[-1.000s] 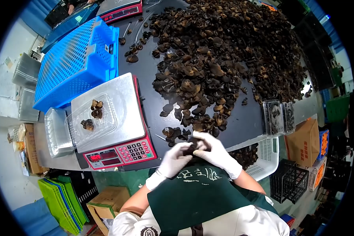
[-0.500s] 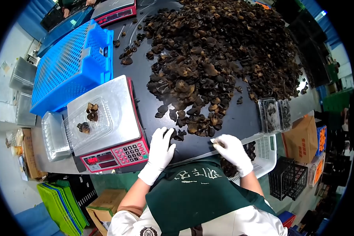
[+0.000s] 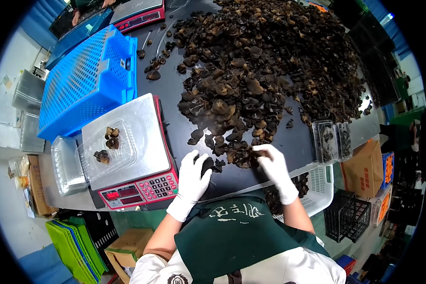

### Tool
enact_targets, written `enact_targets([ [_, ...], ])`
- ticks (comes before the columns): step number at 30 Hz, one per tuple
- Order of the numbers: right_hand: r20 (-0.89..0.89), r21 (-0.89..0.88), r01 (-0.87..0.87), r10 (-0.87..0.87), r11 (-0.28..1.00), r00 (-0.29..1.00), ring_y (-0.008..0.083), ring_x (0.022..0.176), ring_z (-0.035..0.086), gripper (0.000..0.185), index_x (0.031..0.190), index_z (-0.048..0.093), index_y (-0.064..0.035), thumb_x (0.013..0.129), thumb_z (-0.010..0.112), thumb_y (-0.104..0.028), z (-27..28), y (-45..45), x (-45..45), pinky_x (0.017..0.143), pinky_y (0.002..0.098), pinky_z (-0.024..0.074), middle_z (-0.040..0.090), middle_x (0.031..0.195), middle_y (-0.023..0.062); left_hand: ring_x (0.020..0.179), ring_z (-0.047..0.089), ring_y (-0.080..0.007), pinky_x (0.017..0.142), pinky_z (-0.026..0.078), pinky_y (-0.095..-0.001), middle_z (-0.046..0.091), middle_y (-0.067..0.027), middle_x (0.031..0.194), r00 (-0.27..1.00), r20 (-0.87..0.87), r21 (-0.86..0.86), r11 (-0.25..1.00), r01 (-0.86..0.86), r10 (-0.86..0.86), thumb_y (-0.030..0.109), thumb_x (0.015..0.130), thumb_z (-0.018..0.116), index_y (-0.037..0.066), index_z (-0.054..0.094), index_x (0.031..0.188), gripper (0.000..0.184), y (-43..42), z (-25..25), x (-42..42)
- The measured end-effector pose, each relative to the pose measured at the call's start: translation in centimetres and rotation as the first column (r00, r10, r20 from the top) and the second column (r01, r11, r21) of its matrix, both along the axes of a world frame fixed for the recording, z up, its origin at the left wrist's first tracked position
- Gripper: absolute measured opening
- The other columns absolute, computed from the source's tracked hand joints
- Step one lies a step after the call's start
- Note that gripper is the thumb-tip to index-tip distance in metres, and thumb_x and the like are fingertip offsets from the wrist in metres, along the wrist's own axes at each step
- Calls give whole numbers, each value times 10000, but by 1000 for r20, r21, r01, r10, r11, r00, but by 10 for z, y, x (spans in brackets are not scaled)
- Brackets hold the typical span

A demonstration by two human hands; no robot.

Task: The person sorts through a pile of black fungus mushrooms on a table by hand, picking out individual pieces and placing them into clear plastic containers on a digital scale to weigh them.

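White-gloved, my left hand (image 3: pixel 191 182) rests on the dark table's near side, its fingers and thumb bent around a dark wood ear mushroom (image 3: pixel 207 164). Beside it lies another small dark piece (image 3: pixel 218 165). My right hand (image 3: pixel 273 169), also gloved, reaches the near edge of the wood ear pile (image 3: pixel 241 90), fingers and thumb apart, the tips against brown pieces (image 3: pixel 241 155). To the left, a scale (image 3: pixel 149 137) bears a clear plastic tray (image 3: pixel 123 158) with a few wood ear pieces (image 3: pixel 112 137) in it.
An upturned blue basket (image 3: pixel 80 90) and stacked clear trays (image 3: pixel 66 165) flank the scale. Filled clear boxes (image 3: pixel 325 142) stand at the table's right edge, above a white crate (image 3: pixel 317 189). Another scale (image 3: pixel 137 16) sits at the back left, near another person's hand (image 3: pixel 75 19).
My right hand has moved forward and slightly left, from the bare tabletop to the pile's near edge. My left hand has barely shifted.
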State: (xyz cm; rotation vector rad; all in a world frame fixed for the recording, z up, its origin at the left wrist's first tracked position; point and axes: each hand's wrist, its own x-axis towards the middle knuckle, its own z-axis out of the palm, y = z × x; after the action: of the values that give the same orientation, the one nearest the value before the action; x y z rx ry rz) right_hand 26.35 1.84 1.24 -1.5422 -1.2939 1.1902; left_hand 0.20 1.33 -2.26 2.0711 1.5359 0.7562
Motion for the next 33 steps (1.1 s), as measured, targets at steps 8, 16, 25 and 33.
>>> enact_targets([
  [8, -252, -153, 65, -102, 986, 962, 102, 662, 532, 231, 1044, 649, -13, 838, 620, -112, 4, -5, 35, 619, 241, 437, 609, 777, 18, 880, 579, -287, 803, 467, -366, 628, -99, 881, 981, 161, 146, 986, 85, -109, 106, 800, 655, 70, 669, 974, 179, 48, -2, 41],
  [16, 686, 224, -132, -60, 966, 725, 180, 626, 585, 127, 851, 693, -90, 755, 722, -168, -29, 8, -27, 590, 279, 474, 587, 703, 29, 799, 535, -253, 719, 441, -377, 614, -63, 864, 972, -170, 240, 950, 200, -162, 183, 759, 672, 112, 668, 909, 166, 68, -24, 79],
  [25, 76, 99, 116, -124, 988, 989, 94, 754, 556, 68, 881, 636, -17, 845, 652, -73, -11, 3, 15, 712, 240, 458, 615, 820, 18, 792, 589, -251, 747, 470, -361, 661, -68, 818, 977, 213, -35, 999, -19, 26, 146, 791, 675, 88, 694, 847, 83, 66, -5, 45],
  [33, -116, -55, 184, -189, 981, 975, 42, 668, 501, 78, 882, 627, -27, 879, 626, -105, -2, -7, 38, 588, 191, 384, 600, 771, -7, 693, 586, -201, 668, 473, -311, 636, -76, 761, 943, 318, -133, 989, -58, 98, 123, 804, 672, 54, 687, 873, 99, 58, -2, 41],
])
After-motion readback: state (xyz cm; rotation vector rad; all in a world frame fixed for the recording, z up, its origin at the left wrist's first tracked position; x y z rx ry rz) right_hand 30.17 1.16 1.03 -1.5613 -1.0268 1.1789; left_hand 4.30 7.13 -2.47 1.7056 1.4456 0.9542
